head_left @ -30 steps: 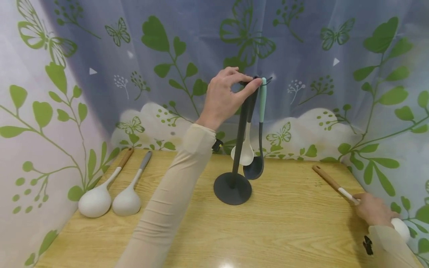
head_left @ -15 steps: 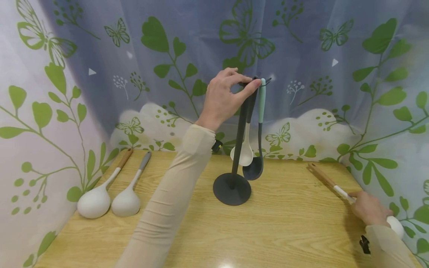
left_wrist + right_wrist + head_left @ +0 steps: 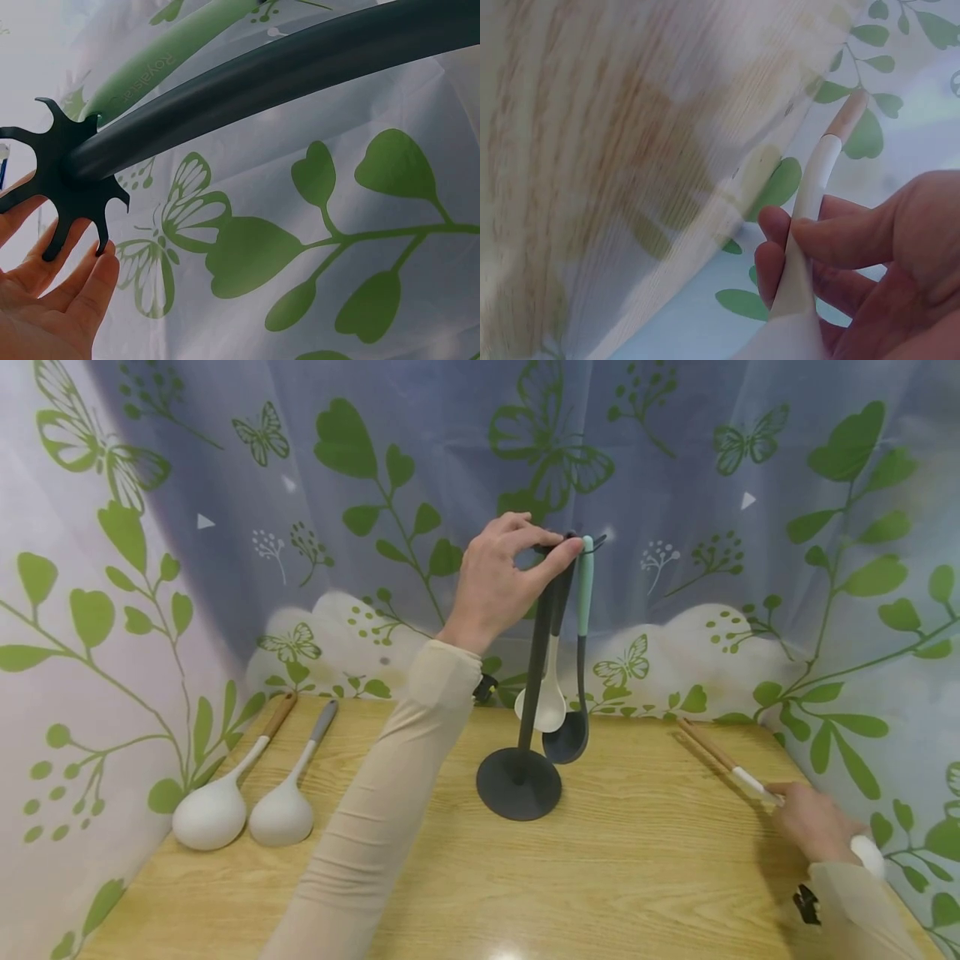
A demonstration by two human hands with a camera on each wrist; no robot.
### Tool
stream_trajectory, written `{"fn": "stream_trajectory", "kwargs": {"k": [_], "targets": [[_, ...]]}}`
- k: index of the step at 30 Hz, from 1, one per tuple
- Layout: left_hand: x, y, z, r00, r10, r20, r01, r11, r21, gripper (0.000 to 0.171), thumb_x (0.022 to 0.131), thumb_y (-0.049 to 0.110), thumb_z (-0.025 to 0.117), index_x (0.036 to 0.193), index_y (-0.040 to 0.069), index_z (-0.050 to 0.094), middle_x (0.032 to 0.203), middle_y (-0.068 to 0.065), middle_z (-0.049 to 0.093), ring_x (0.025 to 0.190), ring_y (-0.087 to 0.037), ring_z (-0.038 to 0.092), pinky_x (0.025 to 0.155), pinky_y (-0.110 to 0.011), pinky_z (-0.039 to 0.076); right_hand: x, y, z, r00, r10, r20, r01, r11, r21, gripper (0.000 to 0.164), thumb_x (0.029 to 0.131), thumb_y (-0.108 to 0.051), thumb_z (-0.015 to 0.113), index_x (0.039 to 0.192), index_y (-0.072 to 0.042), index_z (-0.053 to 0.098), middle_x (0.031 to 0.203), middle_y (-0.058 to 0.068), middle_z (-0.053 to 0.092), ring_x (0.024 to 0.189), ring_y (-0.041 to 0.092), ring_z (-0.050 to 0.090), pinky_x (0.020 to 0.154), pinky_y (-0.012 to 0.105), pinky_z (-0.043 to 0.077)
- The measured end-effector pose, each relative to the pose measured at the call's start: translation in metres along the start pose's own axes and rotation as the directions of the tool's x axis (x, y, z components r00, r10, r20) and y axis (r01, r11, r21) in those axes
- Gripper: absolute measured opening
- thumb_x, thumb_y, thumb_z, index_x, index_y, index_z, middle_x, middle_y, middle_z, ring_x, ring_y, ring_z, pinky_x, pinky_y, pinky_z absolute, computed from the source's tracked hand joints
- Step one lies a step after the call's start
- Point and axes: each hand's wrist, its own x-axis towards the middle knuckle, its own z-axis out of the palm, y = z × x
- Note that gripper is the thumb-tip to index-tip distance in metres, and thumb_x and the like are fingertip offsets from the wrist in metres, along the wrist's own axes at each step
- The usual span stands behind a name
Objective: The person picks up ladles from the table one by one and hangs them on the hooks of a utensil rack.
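Note:
My left hand (image 3: 498,581) holds the hooked top of a dark utensil stand (image 3: 531,693), thumb and fingers at its rim. In the left wrist view its fingers lie against the hooks (image 3: 58,169). A dark ladle with a mint-green handle (image 3: 586,589) and a whitish spoon with a dark handle (image 3: 552,697) hang from the stand. At the right, my right hand (image 3: 813,827) pinches the white shaft of a wooden-handled kitchen utensil (image 3: 746,779). Thumb and fingers wrap this shaft (image 3: 817,176) in the right wrist view. The utensil's white head is mostly hidden behind the hand and sleeve.
Two white ladles, one with a wooden handle (image 3: 212,814) and one with a grey handle (image 3: 282,810), lie on the left of the wooden table (image 3: 637,877). A patterned curtain (image 3: 450,443) closes off the back and sides.
My right hand has shifted left with the wooden-handled utensil, whose handle end has moved left and slightly up in view. My left hand stays on the stand's top.

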Motion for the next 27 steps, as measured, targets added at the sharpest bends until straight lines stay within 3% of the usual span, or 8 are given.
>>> {"fn": "stream_trajectory", "kwargs": {"k": [8, 14, 18, 21, 27], "targets": [[0.000, 0.001, 0.001, 1.000, 0.000, 0.000, 0.000, 1.000, -0.010, 0.037, 0.087, 0.049, 0.062, 0.102, 0.018, 0.075, 0.114, -0.001, 0.064, 0.125, -0.007, 0.040, 0.104, -0.035, 0.036, -0.002, -0.007, 0.000, 1.000, -0.024, -0.013, 0.024, 1.000, 0.016, 0.049, 0.081, 0.000, 0.046, 0.129, 0.004, 0.052, 0.120, 0.044, 0.046, 0.095, 0.067, 0.042, 0.066, 0.090, 0.016], [0.000, 0.000, 0.001, 1.000, 0.013, -0.012, -0.013, 1.000, -0.001, 0.037, 0.087, 0.049, 0.062, 0.102, 0.018, 0.075, 0.112, 0.000, 0.064, 0.125, -0.008, 0.041, 0.102, -0.035, 0.038, -0.004, -0.014, 0.000, 0.994, -0.091, -0.052, 0.093, 0.995, 0.031, 0.046, 0.082, 0.000, 0.047, 0.127, 0.005, 0.053, 0.117, 0.043, 0.050, 0.090, 0.062, 0.048, 0.060, 0.086, 0.024], [0.000, 0.000, 0.001, 1.000, 0.010, -0.011, -0.010, 1.000, -0.004, 0.037, 0.087, 0.049, 0.062, 0.102, 0.018, 0.075, 0.112, 0.000, 0.064, 0.125, -0.007, 0.040, 0.102, -0.034, 0.038, -0.003, -0.021, -0.002, 0.989, -0.127, -0.073, 0.130, 0.991, 0.035, 0.047, 0.080, 0.000, 0.047, 0.127, 0.005, 0.054, 0.111, 0.038, 0.059, 0.072, 0.040, 0.054, 0.053, 0.061, 0.037], [0.000, 0.000, 0.001, 1.000, 0.009, -0.012, -0.009, 1.000, -0.008, 0.036, 0.087, 0.049, 0.062, 0.102, 0.018, 0.075, 0.111, 0.000, 0.064, 0.125, -0.008, 0.040, 0.102, -0.034, 0.038, -0.003, -0.026, -0.002, 0.982, -0.161, -0.100, 0.166, 0.985, 0.043, 0.048, 0.079, 0.001, 0.046, 0.126, 0.006, 0.054, 0.104, 0.032, 0.065, 0.061, 0.025, 0.050, 0.046, 0.040, 0.033], [0.000, 0.001, 0.001, 1.000, 0.016, -0.017, -0.016, 1.000, -0.011, 0.036, 0.087, 0.048, 0.063, 0.102, 0.018, 0.075, 0.111, 0.000, 0.064, 0.125, -0.010, 0.041, 0.101, -0.033, 0.038, -0.004, -0.036, -0.002, 0.973, -0.184, -0.136, 0.195, 0.978, 0.075, 0.048, 0.081, 0.003, 0.044, 0.128, 0.007, 0.052, 0.104, 0.029, 0.067, 0.050, 0.020, 0.039, 0.044, 0.034, 0.027]]}}
